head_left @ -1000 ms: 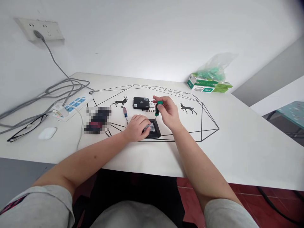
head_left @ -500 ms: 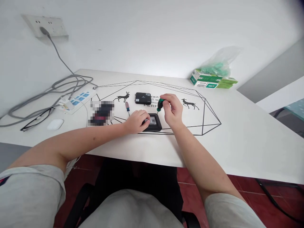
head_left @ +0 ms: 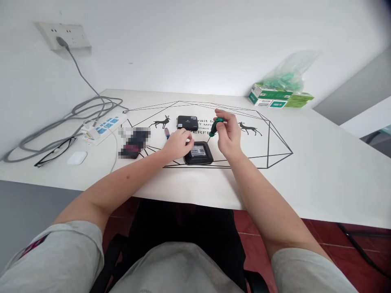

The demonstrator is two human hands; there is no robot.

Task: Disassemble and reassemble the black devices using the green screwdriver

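Note:
A square black device with a raised rim and a white label lies on the table in front of me. My right hand is closed around a green-and-black screwdriver, whose thin shaft slants down to the device's back right corner. Whether its tip sits in a screw is too small to tell. At the device's back left corner is my left hand, fingers curled and thumb near the index finger; what they pinch, if anything, is hidden. Behind that hand, a second screwdriver is partly covered.
Farther back lies another black box. To the left are a blurred dark object, a power strip with a grey cable, glasses and a white case. Green boxes under a plastic bag stand at the back right.
My left hand has come off the device's label towards its back left corner, uncovering more of the device. The screwdriver in my right hand leans farther right. The whole view has shifted slightly.

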